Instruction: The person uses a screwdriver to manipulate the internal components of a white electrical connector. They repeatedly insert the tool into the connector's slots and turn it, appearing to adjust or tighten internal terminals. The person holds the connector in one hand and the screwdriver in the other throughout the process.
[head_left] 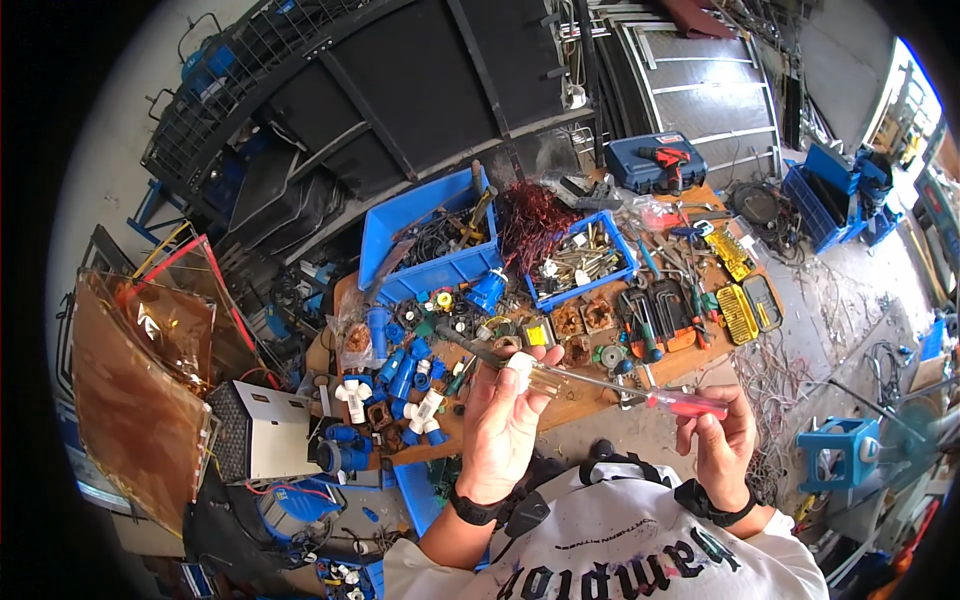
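Note:
My right hand (722, 452) is closed round the red handle of a screwdriver (690, 403), whose metal shaft points left toward my other hand. The shaft's end comes near the fingers of my left hand (500, 425), raised above the table's near edge. Between that thumb and fingers I grip a small white piece (521, 366), perhaps a plastic fitting. An amber, see-through piece (546, 382) shows beside it. From the same grip a dark rod (465, 343) sticks out to the upper left; whether these parts are joined is hard to tell.
On the wooden table (585, 402) stand a blue bin of tools (430, 285) and a blue tray of metal parts (630, 272). White pipe fittings (424, 408) lie left of my hands. A red drill (667, 160) rests on a blue case (632, 172). Cables (765, 385) litter the floor rightward.

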